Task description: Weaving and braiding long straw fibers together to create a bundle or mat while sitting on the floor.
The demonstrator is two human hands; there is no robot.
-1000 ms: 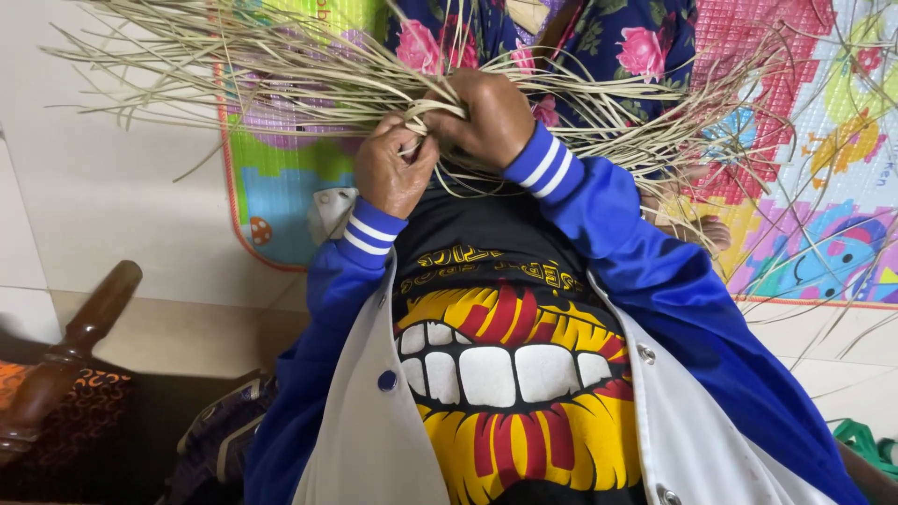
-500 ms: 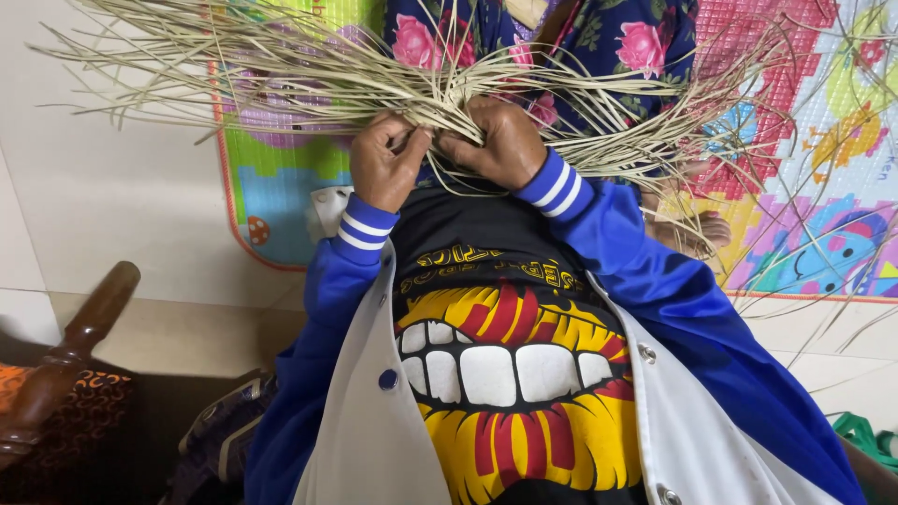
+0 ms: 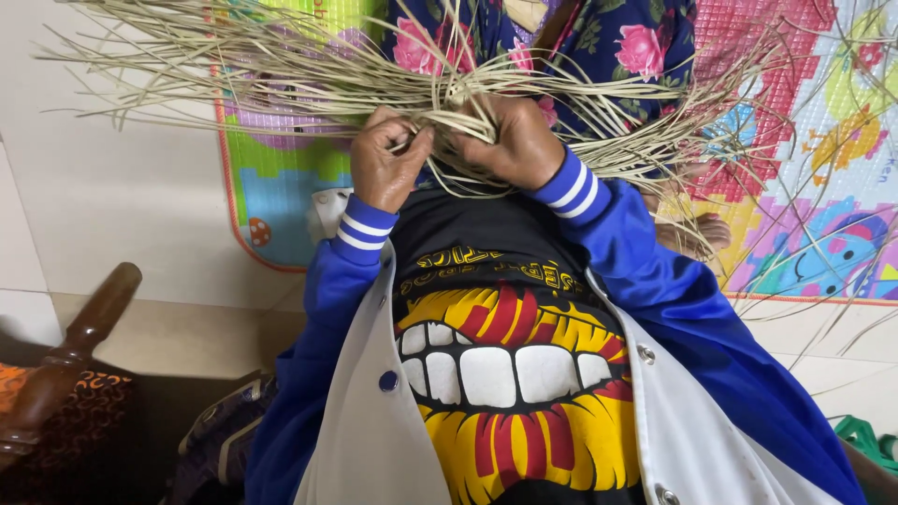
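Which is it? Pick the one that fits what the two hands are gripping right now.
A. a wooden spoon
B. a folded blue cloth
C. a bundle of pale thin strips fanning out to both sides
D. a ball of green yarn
C: the left hand and the right hand are closed side by side on the middle of a bundle of pale thin strips, whose loose ends fan out to either side.

No packages, labels, signs or screens are seen. Only printed lettering is found, in yellow on the black shirt (image 3: 486, 266), left unread.
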